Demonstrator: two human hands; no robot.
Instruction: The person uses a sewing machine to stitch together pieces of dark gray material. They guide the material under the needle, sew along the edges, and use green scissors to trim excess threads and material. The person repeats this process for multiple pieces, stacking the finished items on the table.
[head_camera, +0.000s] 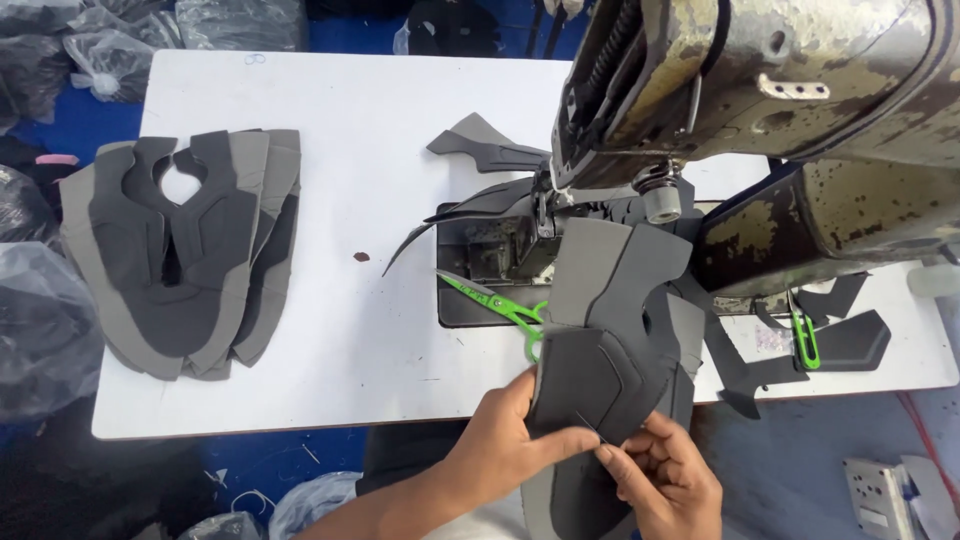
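My left hand (505, 440) grips the near left edge of a dark and light grey shoe-upper piece (610, 320). This piece lies under the sewing machine (760, 110), reaching up to its needle area. My right hand (665, 475) pinches the same piece at its near edge, with the fingertips close to the left thumb. A thin thread shows between the two hands. Green-handled scissors (495, 300) lie on the machine bed just left of the piece.
A stack of cut grey upper pieces (185, 250) lies on the white table (340, 140) at the left. Loose dark cut parts (485, 145) lie near the needle. A green thread snip (805, 340) and dark pieces sit at the right. Plastic bags line the left side.
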